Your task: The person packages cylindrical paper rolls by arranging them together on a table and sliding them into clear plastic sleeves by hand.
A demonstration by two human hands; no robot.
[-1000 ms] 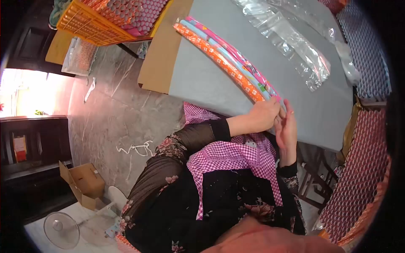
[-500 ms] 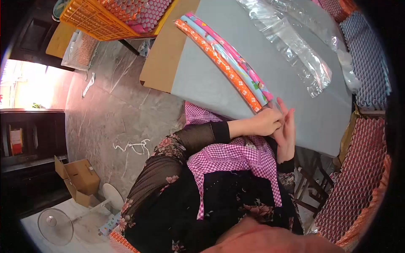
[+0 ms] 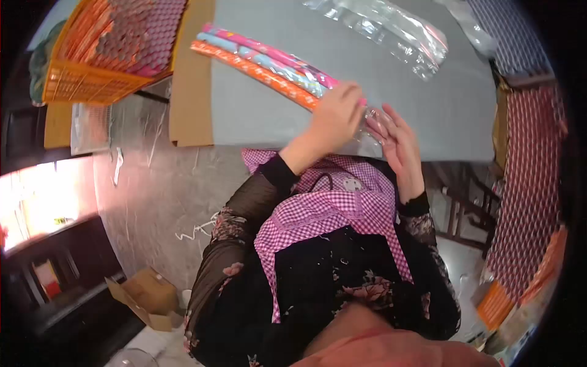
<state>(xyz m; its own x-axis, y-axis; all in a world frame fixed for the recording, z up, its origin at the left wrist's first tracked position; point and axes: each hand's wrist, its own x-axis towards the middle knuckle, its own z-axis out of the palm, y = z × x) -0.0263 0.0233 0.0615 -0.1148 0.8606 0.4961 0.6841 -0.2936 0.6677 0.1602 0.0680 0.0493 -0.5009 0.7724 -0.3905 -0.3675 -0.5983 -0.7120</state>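
Apron (image 3: 309,214) closest, then the desk's (image 3: 452,137) near edge, where the right hand (image 3: 402,150) is open by some clear film (image 3: 370,122), can't tell if pinching. Left hand (image 3: 335,117), the nearer one, is wrapped around the rolls' (image 3: 263,72) near end; they slant away to the left edge. Spare bags (image 3: 397,37) lie beyond.

I'm seeing rolls (image 3: 263,60) lying on the bench (image 3: 257,116); a crate (image 3: 98,82) is standing left of the rolls, plastic bags (image 3: 391,33) are lying behind them rightward, and a carton (image 3: 150,293) is sitting on the floor (image 3: 165,202), left-front of them.
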